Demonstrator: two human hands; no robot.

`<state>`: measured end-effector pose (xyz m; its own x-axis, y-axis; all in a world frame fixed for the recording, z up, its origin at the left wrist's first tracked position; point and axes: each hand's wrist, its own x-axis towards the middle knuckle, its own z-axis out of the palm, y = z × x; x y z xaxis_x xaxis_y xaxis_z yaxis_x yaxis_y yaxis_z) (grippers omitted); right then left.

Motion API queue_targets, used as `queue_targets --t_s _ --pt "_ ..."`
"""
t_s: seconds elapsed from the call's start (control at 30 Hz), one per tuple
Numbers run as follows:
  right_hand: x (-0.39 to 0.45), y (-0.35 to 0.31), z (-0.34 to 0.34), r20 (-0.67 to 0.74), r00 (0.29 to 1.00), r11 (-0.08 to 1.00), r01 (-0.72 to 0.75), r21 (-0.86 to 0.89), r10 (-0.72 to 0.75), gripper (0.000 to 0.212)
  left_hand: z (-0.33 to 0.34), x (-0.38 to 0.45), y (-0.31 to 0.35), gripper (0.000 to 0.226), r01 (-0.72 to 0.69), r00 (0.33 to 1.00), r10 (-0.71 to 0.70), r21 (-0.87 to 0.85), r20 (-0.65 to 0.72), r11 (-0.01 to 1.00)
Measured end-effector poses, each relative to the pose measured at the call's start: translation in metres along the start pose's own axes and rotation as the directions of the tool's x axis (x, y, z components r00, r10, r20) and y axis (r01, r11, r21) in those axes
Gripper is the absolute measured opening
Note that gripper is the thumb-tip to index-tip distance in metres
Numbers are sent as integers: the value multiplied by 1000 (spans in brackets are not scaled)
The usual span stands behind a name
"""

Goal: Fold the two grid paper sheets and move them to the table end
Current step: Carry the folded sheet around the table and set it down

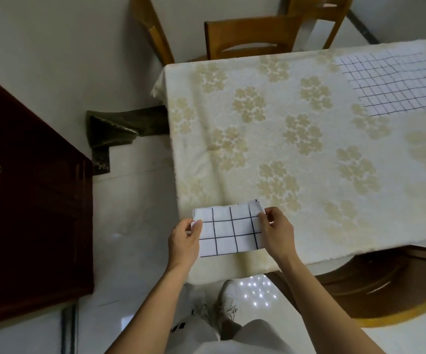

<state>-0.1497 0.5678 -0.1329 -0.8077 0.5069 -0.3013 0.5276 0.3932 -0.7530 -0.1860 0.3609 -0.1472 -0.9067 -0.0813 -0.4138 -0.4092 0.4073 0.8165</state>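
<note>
White folded grid sheet (229, 229), black lines, several layers visible at its upper left edge, held over the near left corner of the table (309, 154). Left hand (185, 238) pinches the sheet's left edge, thumb on top, fingers curled beneath; right hand (275, 232) pinches the right edge, thumb and fingertips closed on the paper. Sheet sits roughly level, its far edge over the tablecloth, its near left part overhanging the table corner; cannot tell whether the underside touches the cloth. Second grid sheet (396, 83) lies flat and unfolded at the far right of the table, well apart from the hands, partly cut off by the frame edge. Tablecloth cream with pale yellow flower clusters. Wooden chair (255, 37) stands at the far side of the table. Dark wooden cabinet (27, 200) at left on the floor.
</note>
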Motion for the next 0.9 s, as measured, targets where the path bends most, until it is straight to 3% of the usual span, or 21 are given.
queue_targets --t_s 0.27,0.47,0.6,0.77,0.9 --pt "40 28 23 57 988 981 -136 -141 145 14 27 25 -19 33 179 984 -173 156 -49 971" --pt "56 35 31 50 972 940 -206 -272 228 13 39 30 -23 28 203 978 -177 348 -108 915" --pt "62 40 34 15 975 917 -201 -344 220 13 42 36 -29 19 173 980 -102 485 -168 857" --pt "63 41 30 13 975 916 -203 -345 221 18 40 40 -35 27 197 973 -113 464 -202 863" --pt "63 32 19 28 991 934 -114 -338 132 27 31 39 -22 35 146 981 -75 418 -181 897"
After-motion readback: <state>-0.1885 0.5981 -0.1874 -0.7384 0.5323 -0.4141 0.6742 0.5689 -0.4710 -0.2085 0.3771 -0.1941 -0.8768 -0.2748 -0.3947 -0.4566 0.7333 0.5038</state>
